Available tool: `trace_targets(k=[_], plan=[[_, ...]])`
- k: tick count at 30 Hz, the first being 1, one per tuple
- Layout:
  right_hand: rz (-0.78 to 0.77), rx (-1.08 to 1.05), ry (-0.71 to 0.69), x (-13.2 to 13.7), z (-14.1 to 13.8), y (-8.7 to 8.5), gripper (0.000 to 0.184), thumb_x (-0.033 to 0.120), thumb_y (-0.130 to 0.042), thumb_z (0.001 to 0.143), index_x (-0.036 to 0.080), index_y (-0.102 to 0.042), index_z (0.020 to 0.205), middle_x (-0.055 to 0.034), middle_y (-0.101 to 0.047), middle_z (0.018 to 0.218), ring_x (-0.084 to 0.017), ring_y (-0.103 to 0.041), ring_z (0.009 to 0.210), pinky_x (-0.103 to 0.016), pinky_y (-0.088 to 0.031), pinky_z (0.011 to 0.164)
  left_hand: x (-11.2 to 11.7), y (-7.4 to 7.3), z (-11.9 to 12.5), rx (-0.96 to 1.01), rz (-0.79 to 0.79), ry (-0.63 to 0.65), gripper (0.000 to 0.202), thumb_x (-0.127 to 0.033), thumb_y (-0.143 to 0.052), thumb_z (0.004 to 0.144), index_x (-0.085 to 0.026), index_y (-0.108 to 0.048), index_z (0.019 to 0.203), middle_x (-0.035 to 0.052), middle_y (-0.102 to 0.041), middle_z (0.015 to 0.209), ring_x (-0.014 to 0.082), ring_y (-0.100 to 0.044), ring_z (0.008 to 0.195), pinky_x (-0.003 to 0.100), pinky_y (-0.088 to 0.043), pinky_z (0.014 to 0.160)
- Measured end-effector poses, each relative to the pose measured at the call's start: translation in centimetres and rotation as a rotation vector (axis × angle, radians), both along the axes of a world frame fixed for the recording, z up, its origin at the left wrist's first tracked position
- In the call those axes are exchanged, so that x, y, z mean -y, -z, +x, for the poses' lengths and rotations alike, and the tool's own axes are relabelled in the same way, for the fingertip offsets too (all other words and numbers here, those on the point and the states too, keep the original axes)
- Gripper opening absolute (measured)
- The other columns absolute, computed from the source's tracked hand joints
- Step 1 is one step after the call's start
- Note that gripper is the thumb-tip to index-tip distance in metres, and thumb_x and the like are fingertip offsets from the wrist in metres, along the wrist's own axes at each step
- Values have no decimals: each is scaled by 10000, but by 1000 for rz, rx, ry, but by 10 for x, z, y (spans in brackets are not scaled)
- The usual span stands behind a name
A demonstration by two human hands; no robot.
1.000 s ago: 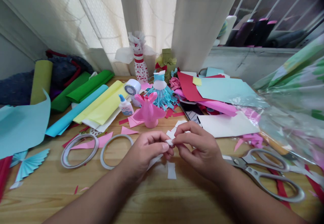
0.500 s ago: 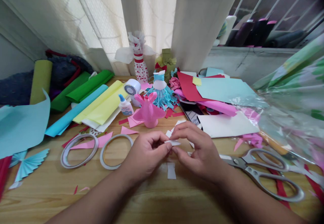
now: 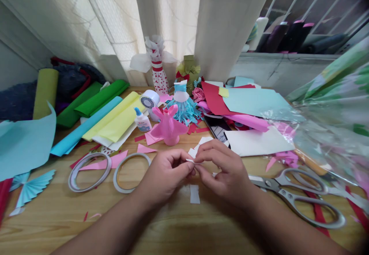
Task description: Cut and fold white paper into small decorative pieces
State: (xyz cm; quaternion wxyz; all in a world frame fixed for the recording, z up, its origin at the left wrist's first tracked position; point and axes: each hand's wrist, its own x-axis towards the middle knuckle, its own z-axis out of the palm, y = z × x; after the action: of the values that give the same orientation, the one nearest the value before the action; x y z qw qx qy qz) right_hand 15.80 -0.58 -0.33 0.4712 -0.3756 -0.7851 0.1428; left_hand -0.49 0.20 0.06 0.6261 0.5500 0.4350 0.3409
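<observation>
My left hand (image 3: pixel 165 179) and right hand (image 3: pixel 226 174) pinch a small white paper scrap (image 3: pixel 190 161) between them. A narrow white paper strip (image 3: pixel 195 194) lies on the wooden worktop (image 3: pixel 173 234) below, beside my grey-handled steel scissors (image 3: pixel 276 184).

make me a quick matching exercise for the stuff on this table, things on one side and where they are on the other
Things:
1 white paper strip
2 scissors
3 glue bottle
4 tape rolls

Places:
a right of the right hand
b left of the left hand
c on the table between both hands
d upright beside the yellow paper

Pairs: 1c, 2a, 3d, 4b
</observation>
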Motion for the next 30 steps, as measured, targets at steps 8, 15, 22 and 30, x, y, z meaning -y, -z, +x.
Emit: trace_targets(k=[8, 15, 22, 30], plan=[[50, 28, 3, -1, 0, 2, 99, 119, -565, 768, 191, -634, 768, -55, -615, 756, -170, -558, 698, -316, -478, 623, -1, 8, -2, 184, -47, 17, 203, -273, -546, 809, -128, -628, 692, 29, -615, 630, 150, -552, 635, 276, -420, 655], [70, 23, -15, -2, 1, 6, 123, 73, -555, 752, 180, -617, 750, -63, -614, 755, -174, -563, 700, -317, -478, 615, -1, 9, 1, 214, -122, 1, 283, -330, -525, 831, -120, -610, 662, 37, -605, 597, 137, -534, 572, 258, -406, 579], [165, 63, -10, -4, 3, 7, 147, 56, -574, 749, 180, -643, 785, -69, -614, 758, -175, -554, 690, -322, -466, 605, 0, 4, 1, 286, -269, 31, 241, -281, -587, 790, -118, -570, 613, 17, -580, 580, 99, -496, 532, 226, -376, 550], [165, 118, -25, -6, 8, 5, 218, 24, -559, 723, 197, -665, 802, -59, -619, 783, -174, -558, 709, -332, -464, 636, 0, 9, 0, 278, -208, 9, 145, -207, -655, 743, -130, -561, 662, -10, -565, 597, 98, -489, 581, 239, -377, 612]])
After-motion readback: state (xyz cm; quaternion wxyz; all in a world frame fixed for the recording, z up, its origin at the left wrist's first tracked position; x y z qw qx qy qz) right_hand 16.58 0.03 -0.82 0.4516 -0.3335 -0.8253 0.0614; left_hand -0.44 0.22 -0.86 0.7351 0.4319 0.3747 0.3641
